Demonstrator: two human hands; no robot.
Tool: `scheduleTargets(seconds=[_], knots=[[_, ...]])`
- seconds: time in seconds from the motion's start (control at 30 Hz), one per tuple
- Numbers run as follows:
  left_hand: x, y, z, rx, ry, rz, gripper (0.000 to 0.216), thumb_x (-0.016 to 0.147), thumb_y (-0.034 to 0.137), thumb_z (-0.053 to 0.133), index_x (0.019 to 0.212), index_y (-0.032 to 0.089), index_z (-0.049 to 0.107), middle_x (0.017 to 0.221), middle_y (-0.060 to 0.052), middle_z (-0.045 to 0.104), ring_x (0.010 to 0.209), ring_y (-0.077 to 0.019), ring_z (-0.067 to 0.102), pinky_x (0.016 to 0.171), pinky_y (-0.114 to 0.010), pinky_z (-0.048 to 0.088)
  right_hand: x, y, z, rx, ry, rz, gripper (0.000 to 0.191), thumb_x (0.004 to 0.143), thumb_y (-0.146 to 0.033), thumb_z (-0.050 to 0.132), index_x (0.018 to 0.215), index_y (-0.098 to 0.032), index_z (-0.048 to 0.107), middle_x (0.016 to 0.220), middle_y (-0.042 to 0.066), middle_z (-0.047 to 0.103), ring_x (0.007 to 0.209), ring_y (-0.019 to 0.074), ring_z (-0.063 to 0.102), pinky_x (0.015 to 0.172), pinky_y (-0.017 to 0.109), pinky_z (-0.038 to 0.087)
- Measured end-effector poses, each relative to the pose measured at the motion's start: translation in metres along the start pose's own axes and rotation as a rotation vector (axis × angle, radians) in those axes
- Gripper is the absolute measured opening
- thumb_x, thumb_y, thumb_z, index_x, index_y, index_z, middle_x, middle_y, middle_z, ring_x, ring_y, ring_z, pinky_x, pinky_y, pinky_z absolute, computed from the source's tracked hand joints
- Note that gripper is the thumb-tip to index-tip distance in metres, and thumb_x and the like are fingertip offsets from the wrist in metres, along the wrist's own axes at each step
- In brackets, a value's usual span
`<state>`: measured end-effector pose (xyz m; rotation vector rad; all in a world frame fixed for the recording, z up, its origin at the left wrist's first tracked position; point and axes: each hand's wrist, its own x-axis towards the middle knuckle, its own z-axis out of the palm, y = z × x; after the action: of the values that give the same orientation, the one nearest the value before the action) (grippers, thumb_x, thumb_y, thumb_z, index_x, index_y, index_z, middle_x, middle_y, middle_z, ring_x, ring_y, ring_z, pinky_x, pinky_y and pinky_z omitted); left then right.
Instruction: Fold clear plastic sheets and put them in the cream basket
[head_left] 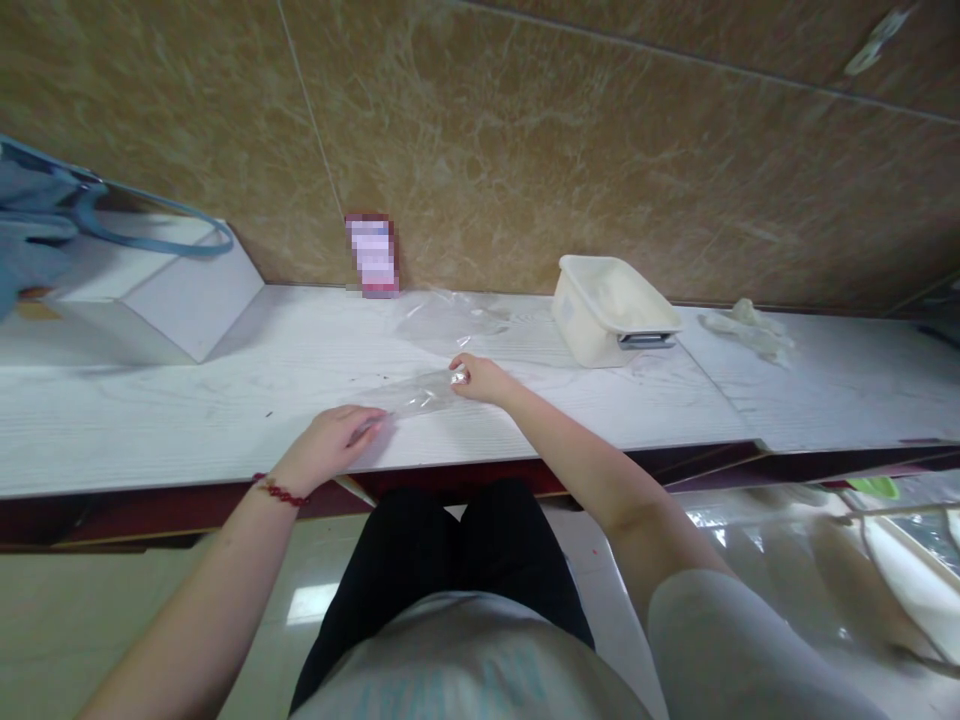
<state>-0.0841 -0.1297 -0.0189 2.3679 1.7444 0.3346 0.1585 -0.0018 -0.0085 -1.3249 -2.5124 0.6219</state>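
A clear plastic bag (421, 396) stretches between my two hands just over the white counter (187, 420). My left hand (339, 438) is closed on its near left end, at the counter's front edge. Fingers of my right hand (480, 380) pinch the far right end, where the plastic is bunched and shiny. Whether anything lies inside the bag I cannot make out. Behind it, another sheet or bag of clear plastic (450, 318) lies flat by the wall.
A cream plastic bin (592, 335) with a grey handle stands right of my hands, with crumpled plastic (750, 328) beyond it. A phone-like item (373, 257) leans on the wall. At the left, a white box (199, 300) sits by a blue bag (37, 215).
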Motion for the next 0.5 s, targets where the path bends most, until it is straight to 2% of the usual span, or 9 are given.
scheduleTargets(seconds=[0.13, 0.23, 0.37, 0.5], knots=[[-0.017, 0.017, 0.010, 0.154, 0.061, 0.032, 0.042, 0.084, 0.045, 0.035, 0.112, 0.021, 0.055, 0.121, -0.005, 0.055, 0.116, -0.0224, 0.045, 0.100, -0.042, 0.028, -0.004, -0.001, 0.003, 0.036, -0.005, -0.021, 0.032, 0.071, -0.025, 0.056, 0.102, -0.018, 0.053, 0.074, 0.001, 0.062, 0.067, 0.0113, 0.055, 0.061, 0.020, 0.038], [-0.023, 0.026, 0.014, 0.207, 0.098, 0.025, 0.044, 0.083, 0.046, 0.036, 0.115, 0.021, 0.053, 0.126, -0.005, 0.051, 0.121, -0.0235, 0.039, 0.103, -0.044, 0.024, -0.005, -0.002, 0.005, 0.055, -0.006, -0.031, 0.032, 0.072, -0.023, 0.055, 0.103, -0.017, 0.052, 0.073, 0.000, 0.062, 0.065, 0.0103, 0.055, 0.060, 0.019, 0.038], [-0.022, 0.039, 0.017, 0.240, 0.144, -0.017, 0.047, 0.084, 0.044, 0.035, 0.122, 0.018, 0.047, 0.125, -0.009, 0.051, 0.120, -0.0243, 0.040, 0.103, -0.045, 0.022, -0.004, -0.002, 0.006, 0.043, 0.004, -0.011, 0.032, 0.072, -0.024, 0.056, 0.103, -0.018, 0.052, 0.074, 0.000, 0.062, 0.065, 0.0103, 0.055, 0.060, 0.019, 0.038], [-0.012, 0.055, 0.020, 0.259, 0.139, 0.008, 0.052, 0.084, 0.045, 0.034, 0.124, 0.014, 0.044, 0.128, -0.012, 0.048, 0.122, -0.0256, 0.038, 0.104, -0.045, 0.022, -0.005, -0.004, 0.006, 0.032, 0.011, 0.011, 0.033, 0.072, -0.024, 0.057, 0.104, -0.018, 0.051, 0.074, 0.000, 0.062, 0.067, 0.0108, 0.055, 0.062, 0.020, 0.038]])
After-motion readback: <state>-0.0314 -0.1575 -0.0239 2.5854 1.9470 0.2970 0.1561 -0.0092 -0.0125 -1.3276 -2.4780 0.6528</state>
